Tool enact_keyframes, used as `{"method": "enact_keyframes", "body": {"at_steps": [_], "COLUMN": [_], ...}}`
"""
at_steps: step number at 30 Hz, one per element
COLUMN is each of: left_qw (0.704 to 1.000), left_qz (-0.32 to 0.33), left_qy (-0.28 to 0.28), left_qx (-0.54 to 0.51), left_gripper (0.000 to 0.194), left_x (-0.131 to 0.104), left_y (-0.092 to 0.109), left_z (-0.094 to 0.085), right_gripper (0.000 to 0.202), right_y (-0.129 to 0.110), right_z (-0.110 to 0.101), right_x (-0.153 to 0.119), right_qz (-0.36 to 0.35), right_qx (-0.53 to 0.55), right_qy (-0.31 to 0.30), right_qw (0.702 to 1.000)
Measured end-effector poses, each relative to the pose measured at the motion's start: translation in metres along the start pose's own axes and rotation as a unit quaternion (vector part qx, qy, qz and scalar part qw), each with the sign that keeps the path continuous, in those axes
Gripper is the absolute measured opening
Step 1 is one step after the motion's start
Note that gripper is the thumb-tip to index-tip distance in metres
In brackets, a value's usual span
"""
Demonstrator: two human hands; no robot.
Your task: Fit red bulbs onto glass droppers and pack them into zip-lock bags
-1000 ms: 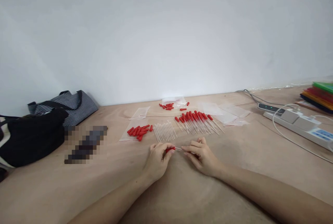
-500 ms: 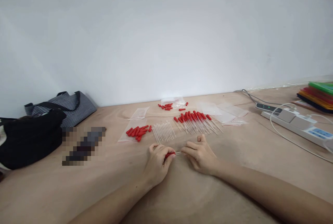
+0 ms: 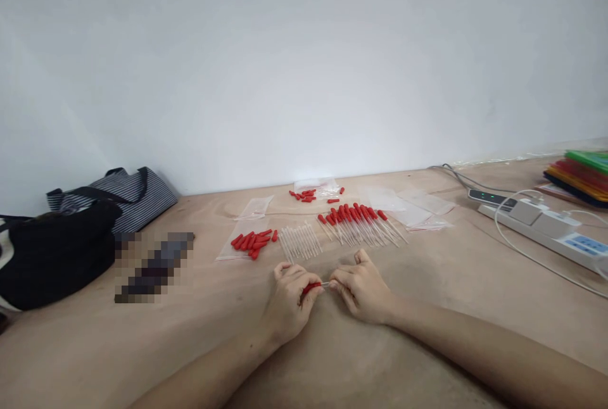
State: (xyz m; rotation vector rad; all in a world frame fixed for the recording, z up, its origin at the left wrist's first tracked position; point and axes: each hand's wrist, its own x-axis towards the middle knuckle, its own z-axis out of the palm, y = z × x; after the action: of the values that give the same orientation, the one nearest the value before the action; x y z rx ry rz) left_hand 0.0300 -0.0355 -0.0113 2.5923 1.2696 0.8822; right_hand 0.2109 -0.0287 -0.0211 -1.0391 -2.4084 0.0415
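Wood-toned desk (image 3: 475,289) against a pale wall (image 3: 304,67). Our left grip (image 3: 291,298) is closed around a red bulb (image 3: 310,288); our right grip (image 3: 360,289) pinches a thin clear tube (image 3: 325,284) that meets the bulb between our hands. We've got loose tubes (image 3: 301,241) just beyond.

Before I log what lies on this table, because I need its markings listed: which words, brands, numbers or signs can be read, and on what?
No text can be read here.
Power strip: any marks on its blue panel are too small and blurred.
Black device with green lights: no lettering legible.
Red bulb in the left hand: none visible.
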Motion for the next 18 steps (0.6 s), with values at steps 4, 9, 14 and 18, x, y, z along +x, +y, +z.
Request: {"method": "enact_keyframes", "body": {"at_steps": [4,9,14,18], "left_qw": [1.0,0.999,0.996,0.994], "left_qz": [-0.002,0.007,0.042,0.042], "left_qy": [-0.007,-0.009,-0.006,-0.016], "left_qx": [0.001,0.032,0.083,0.096], "left_gripper": [0.014,0.015,0.019,0.021], "left_x": [0.0,0.004,0.008,0.008], "left_y": [0.0,-0.005,-0.01,-0.011], "left_z": [0.0,-0.002,-0.007,-0.01], "right_gripper": [0.024,0.025,0.02,0.018], "right_y": [-0.002,0.001,0.01,0.008], "right_z": [0.0,-0.007,-0.014,-0.011], "right_x": [0.001,0.004,0.003,-0.001], "right_qz": [0.01,0.016,-0.056,-0.059], "right_qx": [0.01,0.052,0.009,-0.047], "right_qy": [-0.016,-0.032,0.009,0.03], "right_qw": [1.0,0.998,0.998,0.997]}}
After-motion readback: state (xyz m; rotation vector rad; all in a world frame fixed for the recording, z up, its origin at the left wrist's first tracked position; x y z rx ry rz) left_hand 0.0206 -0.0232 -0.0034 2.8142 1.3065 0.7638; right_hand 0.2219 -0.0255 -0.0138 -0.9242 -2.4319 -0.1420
